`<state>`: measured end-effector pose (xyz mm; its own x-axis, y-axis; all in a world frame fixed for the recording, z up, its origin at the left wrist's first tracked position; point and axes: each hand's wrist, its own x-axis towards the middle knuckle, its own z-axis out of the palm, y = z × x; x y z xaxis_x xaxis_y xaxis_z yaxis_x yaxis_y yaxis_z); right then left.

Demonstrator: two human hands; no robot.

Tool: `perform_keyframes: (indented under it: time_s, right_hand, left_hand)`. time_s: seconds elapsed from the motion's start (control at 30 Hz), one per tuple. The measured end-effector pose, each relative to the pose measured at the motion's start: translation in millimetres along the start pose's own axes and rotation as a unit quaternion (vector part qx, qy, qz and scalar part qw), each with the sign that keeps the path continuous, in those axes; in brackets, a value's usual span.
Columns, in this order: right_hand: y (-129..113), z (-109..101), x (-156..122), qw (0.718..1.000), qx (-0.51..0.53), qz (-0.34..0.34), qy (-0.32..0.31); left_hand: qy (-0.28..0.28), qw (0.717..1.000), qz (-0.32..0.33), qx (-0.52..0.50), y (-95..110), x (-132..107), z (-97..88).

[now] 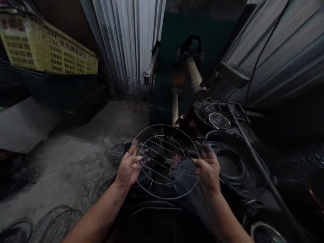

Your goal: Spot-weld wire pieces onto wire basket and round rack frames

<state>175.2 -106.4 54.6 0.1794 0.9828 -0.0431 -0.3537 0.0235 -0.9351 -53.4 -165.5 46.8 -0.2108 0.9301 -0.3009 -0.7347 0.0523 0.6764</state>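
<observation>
A round wire rack (162, 184) is held up in front of me, made of an outer ring, a smaller inner ring, several parallel bars and short joining pieces. My left hand (130, 165) grips its left rim, thumb on top and fingers underneath. On the opposite rim, my right hand (208, 165) pinches the wire between thumb and fingers. Below the rack are my legs in blue-grey trousers (186, 172). Just ahead stands a green machine (164, 77) with pale metal cylinders (193, 72), its lower part dim.
Wire rings (230, 158) lie stacked in a dark tub at my right, with a pan of wire pieces (206, 109) beyond it. Tangled wire (59, 219) lies on the floor at left. A yellow crate (73, 55) sits on a dark bin. A long bar (258, 162) slants along the right.
</observation>
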Motion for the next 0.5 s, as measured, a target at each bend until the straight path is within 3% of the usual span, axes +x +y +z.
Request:
perform_keyframes:
  time_s: [0.2, 0.4, 0.5]
  right_hand:
    - [4.2, -3.8, 7.5, 0.995, 0.004, 0.078, -0.067]
    - [11.3, 4.1, 2.4, 0.997, -0.023, 0.065, 0.039]
    - [13.2, 4.4, 0.9, 0.995, -0.021, 0.079, 0.05]
  left_hand:
    - [-0.038, 0.999, 0.03, -0.008, 0.4, -5.0, -5.4]
    - [-0.047, 0.998, 0.031, -0.027, 0.5, -8.9, -10.9]
    - [-0.051, 0.998, 0.029, -0.034, 0.9, -10.5, -14.3]
